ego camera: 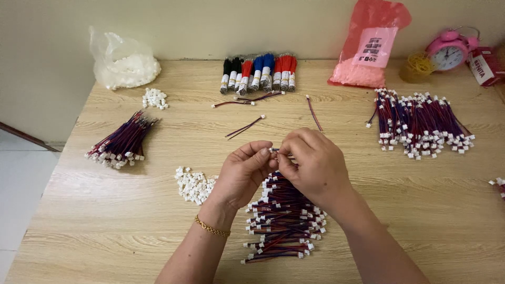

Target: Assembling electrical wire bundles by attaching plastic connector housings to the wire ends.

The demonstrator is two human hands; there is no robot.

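My left hand (243,171) and right hand (313,160) both pinch one thin red-and-blue wire lead (280,153) at its tiny white connector (273,150), just above the pile of finished leads (281,218) at six o'clock on the tabletop (105,226); it looks light, limp, and best gripped at the stiff plug.

Home piecework spot: wooden worktop (105,221) against plain wall. Wire bundles (423,123) at 2 o'clock, loose white connectors (193,185), pink alarm clock (448,51) at 1, tiled floor (21,179) at 9.
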